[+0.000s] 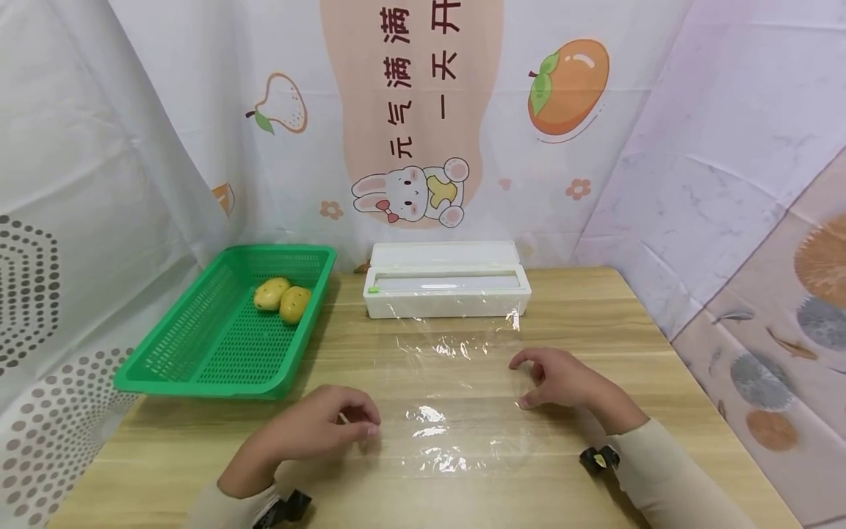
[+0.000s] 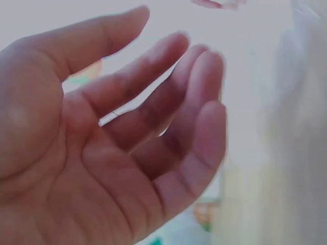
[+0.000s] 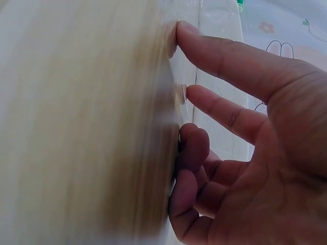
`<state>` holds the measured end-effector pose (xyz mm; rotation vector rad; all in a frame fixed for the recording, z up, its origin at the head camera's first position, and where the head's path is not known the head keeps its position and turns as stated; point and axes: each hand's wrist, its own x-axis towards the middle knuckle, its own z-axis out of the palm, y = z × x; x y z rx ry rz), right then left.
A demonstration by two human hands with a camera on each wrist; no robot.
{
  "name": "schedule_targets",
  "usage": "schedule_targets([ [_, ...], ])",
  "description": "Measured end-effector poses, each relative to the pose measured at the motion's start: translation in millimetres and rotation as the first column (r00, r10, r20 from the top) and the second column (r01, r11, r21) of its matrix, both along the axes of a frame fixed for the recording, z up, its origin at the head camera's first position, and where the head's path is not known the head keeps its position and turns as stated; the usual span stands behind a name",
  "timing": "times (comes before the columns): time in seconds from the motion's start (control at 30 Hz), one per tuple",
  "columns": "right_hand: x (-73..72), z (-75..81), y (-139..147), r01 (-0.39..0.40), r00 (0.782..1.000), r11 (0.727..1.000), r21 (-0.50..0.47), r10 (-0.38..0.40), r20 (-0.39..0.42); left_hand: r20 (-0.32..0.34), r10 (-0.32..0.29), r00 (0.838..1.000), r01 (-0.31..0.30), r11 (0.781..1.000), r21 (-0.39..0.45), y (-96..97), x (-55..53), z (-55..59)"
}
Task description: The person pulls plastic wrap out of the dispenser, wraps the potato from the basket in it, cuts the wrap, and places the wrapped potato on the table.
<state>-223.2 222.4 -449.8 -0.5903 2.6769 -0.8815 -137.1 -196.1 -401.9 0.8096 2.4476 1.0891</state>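
Note:
A sheet of clear cling film [image 1: 436, 419] lies on the wooden table, running toward me from a white cling film dispenser box [image 1: 447, 301] whose lid stands raised. My left hand [image 1: 324, 422] hovers by the film's left side. In the left wrist view its fingers [image 2: 138, 102] bend loosely around nothing. At the film's right side, my right hand [image 1: 562, 378] has its thumb and index finger spread apart. Seen from the right wrist, the thumb and index tips [image 3: 204, 94] touch the surface at the film; the other fingers are bent with nothing visible in them.
A green plastic basket [image 1: 284, 367] stands at the left of the table [image 1: 581, 308], holding two yellow potatoes [image 1: 272, 294]. Printed curtains [image 1: 277, 176] hang behind the table and along both sides. A small green slider [image 1: 373, 289] sits on the dispenser's front left.

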Motion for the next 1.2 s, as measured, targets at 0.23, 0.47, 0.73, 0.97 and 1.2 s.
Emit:
schedule_targets([
  [0.23, 0.0, -0.2, 1, -0.001, 1.0, 1.0, 0.01, 0.001, -0.019, -0.2, 0.241, 0.95, -0.238, 0.97, 0.041, -2.2, -7.4, 44.1],
  [0.47, 2.7, -4.2, 1, -0.007, 1.0, 1.0, 0.008, 0.007, -0.001, -0.345, 0.404, 0.847, -0.404, 0.912, 0.076, -22.8, -25.1, 86.8],
  [0.73, -0.7, 0.9, -1, -0.011, 1.0, 1.0, 0.007, 0.011, -0.004, -0.376, 0.504, 0.777, -0.478, 0.862, 0.168, -47.4, -50.9, 114.1],
  [0.97, 0.0, 1.3, -2, -0.01, 1.0, 1.0, -0.006, 0.01, 0.019, -0.36, 0.584, 0.728, -0.528, 0.812, 0.249, -72.6, -80.6, 120.1],
  [1.2, 1.9, 0.9, 1, -0.004, 1.0, 1.0, -0.005, 0.004, 0.009, -0.291, 0.678, 0.675, -0.606, 0.734, 0.306, -101.0, -122.9, 114.8],
])
